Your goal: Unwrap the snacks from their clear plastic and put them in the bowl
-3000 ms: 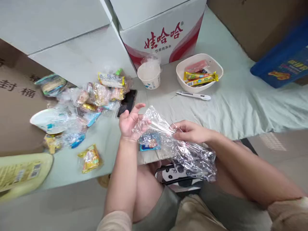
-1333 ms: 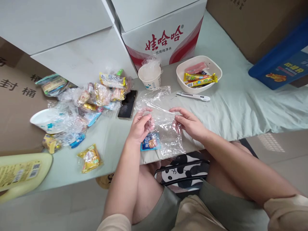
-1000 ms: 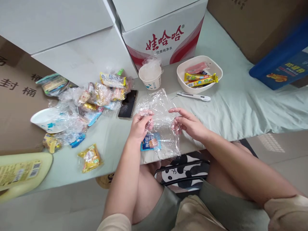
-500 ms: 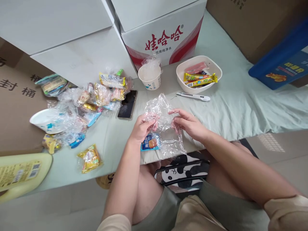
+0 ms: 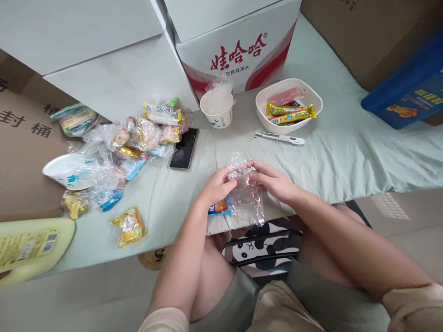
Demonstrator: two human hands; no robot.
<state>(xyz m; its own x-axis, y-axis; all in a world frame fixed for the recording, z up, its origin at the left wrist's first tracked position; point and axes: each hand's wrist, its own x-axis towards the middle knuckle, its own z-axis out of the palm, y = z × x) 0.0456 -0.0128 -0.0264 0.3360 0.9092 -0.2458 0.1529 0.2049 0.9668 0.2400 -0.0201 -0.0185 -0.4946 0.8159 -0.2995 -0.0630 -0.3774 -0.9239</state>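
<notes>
Between my two hands is a clear plastic bag [image 5: 246, 203], crumpled at its top and hanging loose below. My left hand [image 5: 218, 186] grips its left side, thumb and fingers closed on the film. On the right side my right hand [image 5: 272, 180] has its fingers curled round the bag's gathered upper part. A blue snack packet [image 5: 221, 206] with a brown picture lies on the cloth beneath my left hand, partly hidden by it. The two hands nearly meet over the bed's front edge.
Left lies a pile of wrapped snacks [image 5: 148, 133] with a tipped paper cup [image 5: 65, 171], a phone [image 5: 184, 150] and a yellow packet [image 5: 129, 226]. Beyond my hands stand a paper cup holding plastic [image 5: 216, 110], a white bowl [image 5: 265, 117] of snack sticks and a utility knife [image 5: 280, 138].
My hands have come closer together, my left hand moving right. The bag, spread wide before, is now bunched between them, and more of the blue packet is covered.
</notes>
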